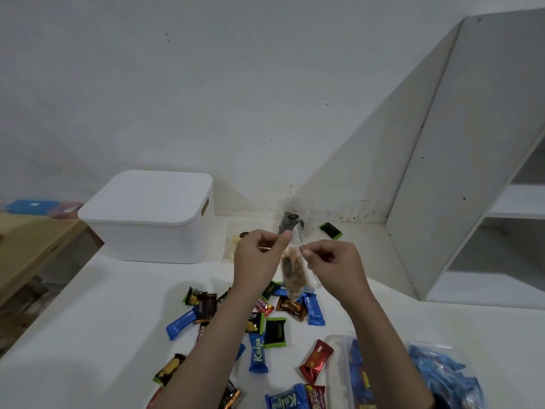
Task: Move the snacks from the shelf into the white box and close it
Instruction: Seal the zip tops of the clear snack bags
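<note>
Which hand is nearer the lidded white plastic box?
Left. The left hand is just right of the lidded white plastic box; the right hand is further right, beyond the clear snack bag both pinch.

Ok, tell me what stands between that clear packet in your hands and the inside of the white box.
The lid does: it sits shut on the white box, far left of the clear packet held by both hands.
</note>
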Tool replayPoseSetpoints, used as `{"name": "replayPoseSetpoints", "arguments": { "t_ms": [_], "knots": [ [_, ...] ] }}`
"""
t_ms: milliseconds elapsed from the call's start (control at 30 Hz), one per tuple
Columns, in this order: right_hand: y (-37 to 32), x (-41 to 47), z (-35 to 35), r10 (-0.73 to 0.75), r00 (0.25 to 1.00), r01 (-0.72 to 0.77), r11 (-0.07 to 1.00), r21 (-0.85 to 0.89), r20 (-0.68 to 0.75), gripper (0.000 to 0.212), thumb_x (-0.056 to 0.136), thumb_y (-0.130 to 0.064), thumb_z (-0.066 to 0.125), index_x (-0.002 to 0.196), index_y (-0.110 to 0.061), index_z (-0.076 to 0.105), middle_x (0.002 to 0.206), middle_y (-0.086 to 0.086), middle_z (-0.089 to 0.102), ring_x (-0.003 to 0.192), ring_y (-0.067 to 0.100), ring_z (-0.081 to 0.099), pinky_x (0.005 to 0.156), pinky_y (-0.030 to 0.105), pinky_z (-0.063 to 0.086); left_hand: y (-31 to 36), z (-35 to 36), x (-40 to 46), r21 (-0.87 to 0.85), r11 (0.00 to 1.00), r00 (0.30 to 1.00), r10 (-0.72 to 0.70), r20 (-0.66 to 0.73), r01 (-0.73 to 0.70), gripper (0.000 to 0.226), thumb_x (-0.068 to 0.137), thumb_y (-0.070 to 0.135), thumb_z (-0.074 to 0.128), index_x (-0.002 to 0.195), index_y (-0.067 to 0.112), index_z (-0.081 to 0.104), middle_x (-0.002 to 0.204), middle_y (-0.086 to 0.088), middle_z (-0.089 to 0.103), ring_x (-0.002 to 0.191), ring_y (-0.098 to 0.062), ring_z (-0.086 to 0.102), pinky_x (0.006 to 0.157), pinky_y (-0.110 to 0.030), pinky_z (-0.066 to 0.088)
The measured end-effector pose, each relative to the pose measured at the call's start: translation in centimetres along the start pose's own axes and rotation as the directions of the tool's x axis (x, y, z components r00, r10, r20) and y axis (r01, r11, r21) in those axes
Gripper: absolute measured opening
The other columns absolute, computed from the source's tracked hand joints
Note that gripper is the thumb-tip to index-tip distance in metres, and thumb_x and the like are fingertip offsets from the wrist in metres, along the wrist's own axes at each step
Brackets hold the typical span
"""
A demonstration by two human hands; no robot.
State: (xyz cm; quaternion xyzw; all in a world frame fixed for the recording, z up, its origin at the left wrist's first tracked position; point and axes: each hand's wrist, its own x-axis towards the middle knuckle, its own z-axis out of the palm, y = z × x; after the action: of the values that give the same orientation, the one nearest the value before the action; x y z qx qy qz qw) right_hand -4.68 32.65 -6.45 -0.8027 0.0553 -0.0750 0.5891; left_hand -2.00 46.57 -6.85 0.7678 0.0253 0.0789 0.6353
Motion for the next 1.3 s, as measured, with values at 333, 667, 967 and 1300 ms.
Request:
{"name": "replayPoseSetpoints", "arguments": {
  "t_ms": [333,667,967,1300],
  "knots": [
    [0.3,-0.8,0.3,0.199,0.974,-0.222,0.934,0.278,0.111,0.004,0.076,-0.001,0.072,0.079,-0.001,0.074,0.079,0.025,0.07,0.069,0.03,0.066,0.073,0.043,0.058,-0.6,0.2,-1.1,-0.082,0.967,0.939,-0.211,0.272,0.24,0.016,0.084,0.026,0.069,0.074,0.014,0.072,0.075,-0.007,0.073,0.073,-0.018,0.072,0.073,-0.034,0.06],
    [1.5,-0.8,0.8,0.334,0.924,-0.382,0.812,0.442,0.186,0.009,0.083,0.004,0.063,0.087,0.003,0.072,0.076,0.017,0.071,0.066,0.023,0.068,0.061,0.028,0.059,-1.4,-0.4,-0.9,-0.153,0.926,0.914,-0.294,0.28,0.345,0.005,0.084,0.006,0.067,0.08,0.004,0.069,0.073,-0.011,0.072,0.068,-0.018,0.071,0.061,-0.025,0.057],
    [2.1,-0.7,1.3,0.359,0.929,-0.36,0.821,0.443,0.089,0.013,0.086,0.003,0.061,0.085,-0.003,0.072,0.074,0.012,0.07,0.062,0.016,0.066,0.059,0.026,0.059,-1.8,-0.1,-1.0,-0.111,0.966,0.954,-0.203,0.221,0.231,0.008,0.082,0.0,0.067,0.079,0.007,0.068,0.074,-0.012,0.071,0.068,-0.017,0.07,0.07,-0.031,0.059],
    [3.7,-0.4,-0.4,0.144,0.984,-0.178,0.879,0.442,0.109,0.024,0.088,-0.007,0.061,0.107,-0.021,0.067,0.101,0.0,0.072,0.099,0.015,0.067,0.086,0.03,0.055,0.1,-0.5,0.4,-0.258,0.921,0.955,-0.269,0.121,0.292,0.009,0.083,-0.001,0.065,0.075,0.004,0.067,0.073,-0.014,0.07,0.07,-0.018,0.07,0.065,-0.024,0.059]
  ]
}}
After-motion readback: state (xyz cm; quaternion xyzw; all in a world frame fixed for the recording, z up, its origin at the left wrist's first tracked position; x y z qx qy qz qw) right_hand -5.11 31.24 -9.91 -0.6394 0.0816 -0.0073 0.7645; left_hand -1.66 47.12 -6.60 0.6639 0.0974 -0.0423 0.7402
